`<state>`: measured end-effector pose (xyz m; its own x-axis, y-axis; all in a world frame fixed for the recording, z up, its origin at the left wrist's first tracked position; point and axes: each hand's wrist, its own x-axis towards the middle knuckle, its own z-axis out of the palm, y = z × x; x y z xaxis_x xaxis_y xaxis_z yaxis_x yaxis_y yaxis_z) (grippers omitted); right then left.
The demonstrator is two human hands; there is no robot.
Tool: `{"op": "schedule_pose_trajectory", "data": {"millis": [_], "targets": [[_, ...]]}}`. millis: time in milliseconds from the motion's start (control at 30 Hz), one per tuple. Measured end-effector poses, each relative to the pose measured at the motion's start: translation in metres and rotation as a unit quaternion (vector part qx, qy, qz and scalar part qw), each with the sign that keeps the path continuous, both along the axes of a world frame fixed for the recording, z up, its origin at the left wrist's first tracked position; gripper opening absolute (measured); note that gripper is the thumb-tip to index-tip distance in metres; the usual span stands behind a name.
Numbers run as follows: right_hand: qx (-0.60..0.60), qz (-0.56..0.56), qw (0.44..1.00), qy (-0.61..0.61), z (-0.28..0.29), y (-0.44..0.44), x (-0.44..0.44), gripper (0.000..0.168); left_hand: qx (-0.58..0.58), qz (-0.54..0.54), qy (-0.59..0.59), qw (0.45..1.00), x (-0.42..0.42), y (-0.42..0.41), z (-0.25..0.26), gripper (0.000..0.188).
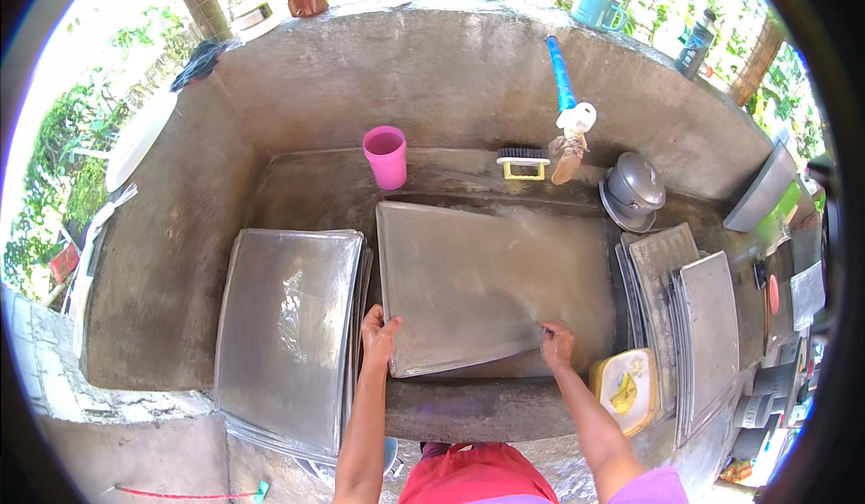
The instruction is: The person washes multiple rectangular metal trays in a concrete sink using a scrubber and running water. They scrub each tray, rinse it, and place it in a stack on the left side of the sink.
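Note:
A large flat metal tray [459, 288] lies tilted in the concrete wash basin before me. My left hand [380, 336] grips its left edge near the lower corner, thumb on top. My right hand [557, 343] is on the tray's lower right, fingers curled; whether it grips something small is hidden. Left of the tray stands a stack of wet metal trays [287, 328]. More metal trays [706, 342] lean together at the right. Below them, near my right forearm, a yellow-rimmed container [645, 396] holds a yellow cloth or sponge and whitish suds.
Behind the tray are a pink plastic cup [388, 163], a scrub brush [523, 163] with yellow handle, and a blue pipe [561, 75] with a cloth-wrapped white tap [576, 119]. A lidded metal pot [634, 183] stands at right. Mugs line the basin's concrete wall [405, 71].

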<state>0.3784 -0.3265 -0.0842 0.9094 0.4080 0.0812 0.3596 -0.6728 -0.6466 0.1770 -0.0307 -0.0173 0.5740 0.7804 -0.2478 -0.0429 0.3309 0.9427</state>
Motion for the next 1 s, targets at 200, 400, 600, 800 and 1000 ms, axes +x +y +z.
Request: {"op": "schedule_pose_trajectory", "data": {"millis": [200, 400, 600, 800, 1000], "targets": [[0.297, -0.156, 0.911, 0.241, 0.005, 0.021, -0.003, 0.033, 0.088, 0.114, 0.078, 0.987, -0.094, -0.002, 0.056, 0.019], [0.355, -0.130, 0.860, 0.343, 0.036, 0.067, -0.023, 0.037, 0.080, 0.307, -0.027, 0.948, -0.219, -0.014, 0.054, 0.060], [0.251, 0.063, 0.957, 0.134, 0.075, 0.168, -0.060, 0.033, 0.059, 0.414, 0.012, 0.908, -0.284, -0.036, 0.032, 0.069], [0.101, 0.408, 0.895, -0.153, 0.108, 0.254, -0.212, 0.028, 0.378, 0.214, 0.503, 0.747, -0.257, 0.004, 0.064, 0.043], [-0.182, 0.441, 0.875, -0.087, 0.123, 0.329, -0.190, 0.016, 0.460, 0.090, 0.525, 0.711, -0.159, 0.053, 0.024, 0.042]]}}
